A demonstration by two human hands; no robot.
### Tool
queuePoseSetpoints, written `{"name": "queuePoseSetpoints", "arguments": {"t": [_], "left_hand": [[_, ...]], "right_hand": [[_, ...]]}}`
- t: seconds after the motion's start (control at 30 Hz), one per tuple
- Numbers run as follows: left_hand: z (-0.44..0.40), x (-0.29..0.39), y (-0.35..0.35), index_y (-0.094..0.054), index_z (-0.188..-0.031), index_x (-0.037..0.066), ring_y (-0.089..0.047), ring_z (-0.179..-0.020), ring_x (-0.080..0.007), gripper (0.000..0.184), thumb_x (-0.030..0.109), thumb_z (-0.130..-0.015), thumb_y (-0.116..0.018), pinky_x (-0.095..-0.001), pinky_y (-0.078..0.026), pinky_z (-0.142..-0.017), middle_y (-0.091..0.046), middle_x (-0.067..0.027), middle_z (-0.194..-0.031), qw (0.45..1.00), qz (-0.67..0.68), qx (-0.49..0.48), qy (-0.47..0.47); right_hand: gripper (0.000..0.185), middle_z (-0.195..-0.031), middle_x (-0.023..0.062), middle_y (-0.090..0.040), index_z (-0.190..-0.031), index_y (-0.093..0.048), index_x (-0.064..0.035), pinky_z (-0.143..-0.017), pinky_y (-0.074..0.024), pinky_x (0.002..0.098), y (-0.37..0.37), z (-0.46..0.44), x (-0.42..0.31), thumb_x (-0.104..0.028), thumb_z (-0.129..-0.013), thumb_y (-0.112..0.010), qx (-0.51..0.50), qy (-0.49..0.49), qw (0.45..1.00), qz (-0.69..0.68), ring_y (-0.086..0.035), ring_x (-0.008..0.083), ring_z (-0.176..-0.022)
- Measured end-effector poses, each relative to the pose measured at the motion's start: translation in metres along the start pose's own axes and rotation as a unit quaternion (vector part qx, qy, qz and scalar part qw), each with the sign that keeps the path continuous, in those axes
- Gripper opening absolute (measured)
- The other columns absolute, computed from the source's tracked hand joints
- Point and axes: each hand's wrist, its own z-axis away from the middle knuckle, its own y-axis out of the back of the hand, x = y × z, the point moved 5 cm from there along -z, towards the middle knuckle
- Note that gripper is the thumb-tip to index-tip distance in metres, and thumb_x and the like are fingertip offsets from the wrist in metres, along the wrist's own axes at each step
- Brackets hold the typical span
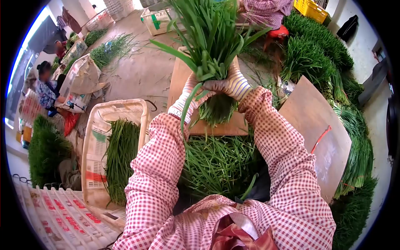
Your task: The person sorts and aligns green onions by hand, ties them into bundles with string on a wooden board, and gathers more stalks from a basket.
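Both of my hands wear striped work gloves and grip one upright bunch of garlic chives (208, 39), with long flat green leaves fanning out above. My left hand (191, 95) wraps the bunch from the left, and my right hand (234, 85) closes on it from the right, the fingers meeting in front. Below them, the bunch's lower end hangs over a wooden board (178, 79). One long leaf droops down past my left wrist. Loose green leaves (221, 162) lie heaped between my forearms, close to my body.
A white plastic basket (93, 125) holding chives stands at left. At right lies a flat board (316, 129) with a red strip (321, 139) on it. Chive piles (308, 54) line the right wall. A person (266, 10) sits ahead; another person (46, 89) sits at far left.
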Motion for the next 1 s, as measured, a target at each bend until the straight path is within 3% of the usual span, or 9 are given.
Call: {"name": "queuePoseSetpoints", "arguments": {"t": [0.13,0.4,0.43,0.5,0.57,0.7,0.77,0.9,1.0], "left_hand": [[0.011,-0.007,-0.037,-0.048,-0.124,0.006,-0.057,-0.106,-0.0325,0.041,0.033,-0.093,-0.047,-0.0578,-0.047,-0.087,-0.056,-0.0161,-0.119,0.855,-0.234,0.453,-0.094],[0.011,-0.022,-0.018,-0.049,-0.124,0.007,-0.057,-0.106,-0.0308,0.046,0.033,-0.086,-0.056,-0.0459,-0.044,-0.094,-0.059,-0.0154,-0.116,0.902,-0.146,0.405,-0.027],[0.015,-0.007,-0.004,-0.05,-0.122,0.006,-0.058,-0.105,-0.029,0.05,0.032,-0.081,-0.062,-0.0407,-0.045,-0.092,-0.06,-0.0153,-0.114,0.809,-0.501,0.305,0.039],[0.03,-0.024,-0.126,-0.053,-0.116,0.005,-0.061,-0.101,-0.0267,0.061,0.032,-0.066,-0.076,-0.0314,-0.048,-0.085,-0.063,-0.0147,-0.108,0.316,-0.902,0.253,0.151],[0.068,-0.003,-0.096,-0.057,-0.109,0.004,-0.063,-0.094,-0.0219,0.048,0.025,-0.07,-0.074,-0.0304,-0.05,-0.077,-0.065,-0.0115,-0.101,0.47,-0.859,0.192,0.071],[0.115,-0.026,-0.142,-0.056,-0.107,0.0,-0.065,-0.079,-0.0209,0.034,0.023,-0.083,-0.062,-0.0253,-0.053,-0.063,-0.065,-0.0138,-0.091,0.702,-0.605,0.247,0.284],[0.135,-0.054,-0.114,-0.057,-0.112,0.002,-0.065,-0.085,-0.0218,0.043,0.038,-0.088,-0.055,-0.0358,-0.053,-0.067,-0.065,-0.0131,-0.099,0.853,-0.358,0.312,0.215],[0.158,-0.103,-0.081,-0.054,-0.119,0.003,-0.061,-0.098,-0.0239,0.049,0.042,-0.089,-0.052,-0.0469,-0.051,-0.08,-0.06,-0.0169,-0.11,0.885,-0.139,0.432,0.109],[0.183,-0.114,-0.08,-0.052,-0.12,0.002,-0.061,-0.099,-0.0245,0.052,0.041,-0.086,-0.055,-0.0458,-0.051,-0.082,-0.059,-0.0178,-0.112,0.874,-0.165,0.44,0.123]], "right_hand": [[0.081,-0.111,0.0074,-0.061,-0.123,-0.047,-0.0032,-0.09,-0.0449,0.0328,-0.011,0.003,-0.021,-0.01,-0.054,-0.089,-0.079,-0.05,0.989,0.112,-0.054,0.0184,-0.105],[0.075,-0.114,0.0082,-0.059,-0.122,-0.044,-0.001,-0.09,-0.0467,0.0317,-0.023,0.022,-0.02,-0.004,-0.059,-0.084,0.033,-0.011,0.999,0.009,-0.055,0.0172,-0.102],[0.056,-0.103,0.0034,-0.062,-0.114,-0.054,-0.0048,-0.084,-0.0481,0.0321,-0.023,0.028,-0.027,-0.007,-0.065,-0.082,0.039,0.025,0.998,0.047,-0.057,0.0169,-0.094],[0.052,-0.102,0.0034,-0.062,-0.113,-0.055,-0.0045,-0.081,-0.049,0.0311,-0.026,0.041,-0.038,-0.006,-0.067,-0.08,0.055,0.037,0.997,0.042,-0.057,0.0161,-0.091],[0.049,-0.103,0.0042,-0.062,-0.113,-0.055,-0.0041,-0.081,-0.0495,0.0314,-0.011,0.05,-0.044,-0.005,-0.069,-0.078,0.099,0.065,0.993,0.024,-0.058,0.0156,-0.091],[0.039,-0.106,0.0068,-0.061,-0.113,-0.054,-0.0027,-0.083,-0.0513,0.0342,-0.011,0.061,-0.055,-0.01,-0.078,-0.071,0.082,0.064,0.978,-0.179,-0.059,0.0184,-0.092],[0.036,-0.103,0.0076,-0.062,-0.111,-0.056,-0.0065,-0.085,-0.0492,0.0392,-0.046,0.079,-0.085,-0.012,-0.077,-0.066,-0.044,0.156,0.986,0.05,-0.059,0.0218,-0.093],[0.034,-0.095,0.0075,-0.063,-0.108,-0.059,-0.0141,-0.088,-0.0457,0.0469,-0.119,0.148,-0.082,-0.016,-0.074,-0.058,-0.226,0.318,0.813,0.432,-0.059,0.0265,-0.093],[0.035,-0.086,0.0025,-0.059,-0.104,-0.06,-0.0152,-0.088,-0.0468,0.0431,-0.133,0.214,-0.037,-0.014,-0.069,-0.057,-0.23,0.428,0.764,0.425,-0.059,0.0234,-0.088]]}}
